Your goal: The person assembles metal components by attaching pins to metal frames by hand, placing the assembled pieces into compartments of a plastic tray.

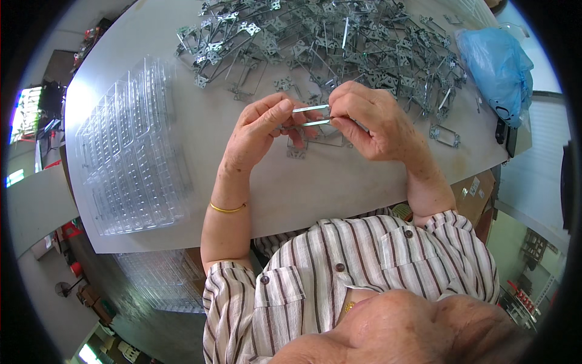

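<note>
Between my two hands, above the table, is a small metal bracket frame [312,123] with two shiny parallel bars. My left hand [257,124] grips its left end, the thumb on top and the other fingers beneath. At the other end, the bent fingers and thumb of my right hand [371,121] pinch the bars; the exact contact is hidden by the fingers. Just below my hands a similar bracket [296,151] lies on the table. Past my fingers spreads a large heap of the same metal brackets [327,45], tangled together.
Clear plastic compartment trays [136,151] lie at the left of the white table [291,200]. A blue plastic bag [497,73] sits at the far right, with a dark object [506,134] near it. One loose bracket [444,136] lies right of my right hand. More clear trays [159,279] stand below the table's left edge.
</note>
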Demonstrator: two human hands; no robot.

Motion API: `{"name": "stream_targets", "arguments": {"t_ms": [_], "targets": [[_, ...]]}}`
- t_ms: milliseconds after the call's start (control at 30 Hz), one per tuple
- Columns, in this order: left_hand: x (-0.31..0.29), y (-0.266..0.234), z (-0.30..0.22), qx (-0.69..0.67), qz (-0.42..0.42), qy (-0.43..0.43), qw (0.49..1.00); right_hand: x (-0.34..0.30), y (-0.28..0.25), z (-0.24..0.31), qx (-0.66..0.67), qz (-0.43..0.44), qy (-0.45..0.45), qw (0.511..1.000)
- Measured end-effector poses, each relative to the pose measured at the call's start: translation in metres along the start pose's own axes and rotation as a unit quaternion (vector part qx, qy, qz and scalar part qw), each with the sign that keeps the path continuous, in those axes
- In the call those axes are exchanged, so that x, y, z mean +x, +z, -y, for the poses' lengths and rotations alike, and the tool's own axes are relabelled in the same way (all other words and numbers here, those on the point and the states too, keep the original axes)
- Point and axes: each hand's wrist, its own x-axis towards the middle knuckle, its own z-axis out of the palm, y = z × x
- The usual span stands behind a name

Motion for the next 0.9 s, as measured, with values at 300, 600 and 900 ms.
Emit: {"name": "stream_targets", "arguments": {"t_ms": [300,600,900], "targets": [[-0.002,0.005,0.004,0.073,0.024,-0.036,0.996,-0.001,0.006,-0.005,0.017,-0.022,-0.001,1.0],[0.002,0.003,0.007,-0.02,-0.023,0.005,1.0,0.002,0.006,-0.008,-0.035,-0.157,0.006,0.987],[0.002,0.002,0.009,-0.046,-0.039,0.01,0.998,0.0,0.007,0.005,0.018,-0.132,0.145,0.98]]}}
